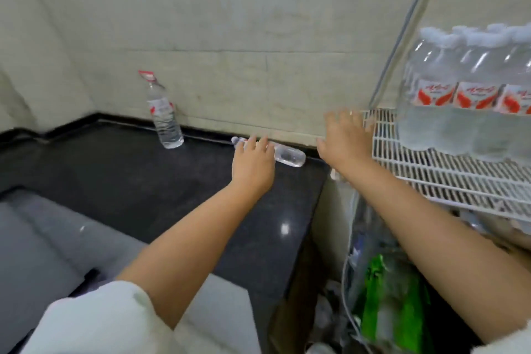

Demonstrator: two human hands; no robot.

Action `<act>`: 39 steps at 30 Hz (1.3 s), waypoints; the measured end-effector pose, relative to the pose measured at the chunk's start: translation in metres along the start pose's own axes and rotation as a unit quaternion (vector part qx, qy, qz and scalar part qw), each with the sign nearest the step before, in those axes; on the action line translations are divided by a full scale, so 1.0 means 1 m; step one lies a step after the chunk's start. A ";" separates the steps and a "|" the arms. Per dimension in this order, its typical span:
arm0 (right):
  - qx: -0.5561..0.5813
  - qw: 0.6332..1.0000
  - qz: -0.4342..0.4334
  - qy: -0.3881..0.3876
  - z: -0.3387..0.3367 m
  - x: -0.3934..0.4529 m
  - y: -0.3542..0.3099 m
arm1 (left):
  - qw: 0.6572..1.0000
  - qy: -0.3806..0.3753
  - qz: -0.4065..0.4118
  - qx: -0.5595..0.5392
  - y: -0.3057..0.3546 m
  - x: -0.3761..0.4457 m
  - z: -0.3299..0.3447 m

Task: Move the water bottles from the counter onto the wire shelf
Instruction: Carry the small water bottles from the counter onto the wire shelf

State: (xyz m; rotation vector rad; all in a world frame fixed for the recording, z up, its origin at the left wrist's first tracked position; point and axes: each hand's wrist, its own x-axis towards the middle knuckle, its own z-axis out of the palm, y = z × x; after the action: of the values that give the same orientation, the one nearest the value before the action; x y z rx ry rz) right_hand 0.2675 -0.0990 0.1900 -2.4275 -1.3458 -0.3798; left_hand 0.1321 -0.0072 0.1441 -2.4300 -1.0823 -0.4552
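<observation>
Head view of a bottle transfer, partly complete. A row of water bottles with red-and-white labels (pixel 477 95) already stands on the white wire shelf (pixel 425 178) at right, packed side by side near the shelf's far edge; how many there are cannot be told, since the row runs out of view.

Two bottles remain on the dark desk (pixel 143 181). One, the upright bottle (pixel 164 115), stands against the wall at the back, well apart from both hands. The other, the lying bottle (pixel 288 156), rests on its side along the foot of the wall, cap end to the left.

The left hand (pixel 253 165) lies over the middle of the lying bottle, its fingers reaching across the barrel; whether its grip has closed round the bottle or merely rests on it cannot be told, as the back of the hand hides the underside. The right hand (pixel 342 138) hangs between the desk's end and the near corner of the wire shelf, fingers spread and blurred, holding nothing.

Judged from this layout, most of the work appears done: the shelf carries the bulk of the bottles, and two are left. The lying bottle seems to be the one in hand; the upright bottle would follow. Bare shelf wire in front of the standing row offers room for both.
</observation>
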 end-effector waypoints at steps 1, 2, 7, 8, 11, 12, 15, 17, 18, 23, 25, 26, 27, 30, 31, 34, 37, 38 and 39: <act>0.004 1.000 -0.007 -0.012 0.009 0.000 -0.025 | 1.000 -0.018 -0.020 -0.014 -0.025 -0.012 0.006; 0.003 1.000 -0.013 -0.026 0.016 0.000 -0.045 | 0.998 -0.050 -0.027 -0.041 -0.043 -0.020 0.012; -0.007 0.995 -0.051 -0.086 0.068 0.003 -0.140 | 0.971 -0.174 -0.117 -0.113 -0.131 -0.056 0.041; -0.013 0.994 -0.056 -0.096 0.080 0.005 -0.154 | 0.966 -0.188 -0.132 -0.122 -0.145 -0.060 0.048; -0.029 0.990 -0.062 -0.121 0.115 0.019 -0.182 | 0.951 -0.224 -0.161 -0.139 -0.176 -0.063 0.074; -0.031 0.990 -0.058 -0.127 0.126 0.024 -0.187 | 0.947 -0.233 -0.166 -0.143 -0.182 -0.061 0.082; -0.028 0.988 -0.031 -0.151 0.166 0.047 -0.199 | 0.937 -0.256 -0.177 -0.156 -0.201 -0.048 0.116; -0.019 0.986 -0.017 -0.167 0.192 0.063 -0.199 | 0.936 -0.265 -0.176 -0.153 -0.210 -0.035 0.140; -0.016 0.984 -0.011 -0.176 0.208 0.076 -0.197 | 0.934 -0.272 -0.173 -0.151 -0.214 -0.024 0.154; -0.024 0.976 0.050 -0.212 0.273 0.144 -0.165 | 0.926 -0.318 -0.137 -0.149 -0.228 0.043 0.218; -0.047 0.973 0.083 -0.209 0.293 0.170 -0.148 | 0.925 -0.322 -0.121 -0.160 -0.229 0.072 0.242; -0.059 0.971 0.094 -0.212 0.301 0.181 -0.139 | 0.925 -0.324 -0.111 -0.165 -0.228 0.086 0.255; -0.070 0.969 0.100 -0.217 0.307 0.188 -0.131 | 0.924 -0.329 -0.100 -0.170 -0.226 0.095 0.266; -0.103 0.964 0.101 -0.223 0.331 0.213 -0.105 | 0.919 -0.342 -0.064 -0.188 -0.212 0.128 0.304; -0.106 0.964 0.100 -0.224 0.336 0.222 -0.098 | 0.917 -0.344 -0.051 -0.197 -0.205 0.140 0.315; -0.083 0.960 0.111 -0.245 0.353 0.245 -0.083 | 0.916 -0.324 -0.006 -0.237 -0.181 0.176 0.345; -0.044 0.967 0.114 -0.222 0.367 0.254 -0.071 | 0.923 -0.279 0.048 -0.262 -0.154 0.215 0.373; -0.024 0.971 0.115 -0.206 0.372 0.255 -0.067 | 0.922 -0.273 0.064 -0.268 -0.144 0.227 0.382; -0.005 0.974 0.118 -0.192 0.374 0.257 -0.064 | 0.918 -0.274 0.075 -0.277 -0.135 0.238 0.389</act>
State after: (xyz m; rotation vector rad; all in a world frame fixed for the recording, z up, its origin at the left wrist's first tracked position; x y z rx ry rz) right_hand 0.3703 0.2842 -0.0393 -2.7267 -1.1684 0.1529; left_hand 0.2275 0.4198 -0.0417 -3.2464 -1.0617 -0.0090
